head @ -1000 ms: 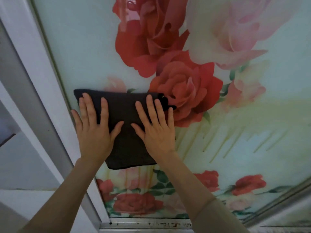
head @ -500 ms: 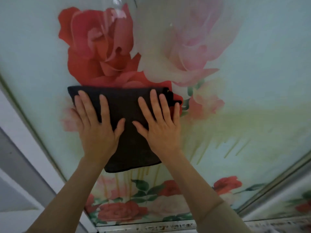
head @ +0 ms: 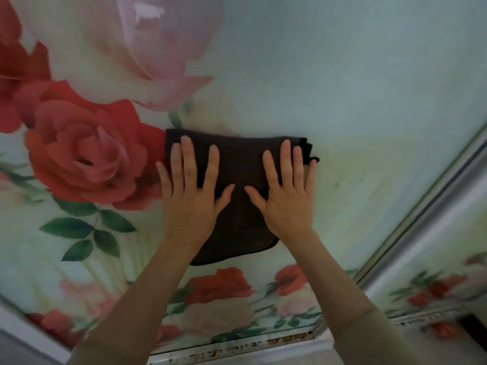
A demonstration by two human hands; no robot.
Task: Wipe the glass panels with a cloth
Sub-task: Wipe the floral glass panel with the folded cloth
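A: What carries it all?
B: The panel; glass printed with red and pink roses and green leaves on pale ground; a metal frame runs along its right side, a rust-flecked rail along the bottom.
A: And what lies against it?
B: A dark cloth, folded, flat on the glass just right of the big red rose; both hands press on it.
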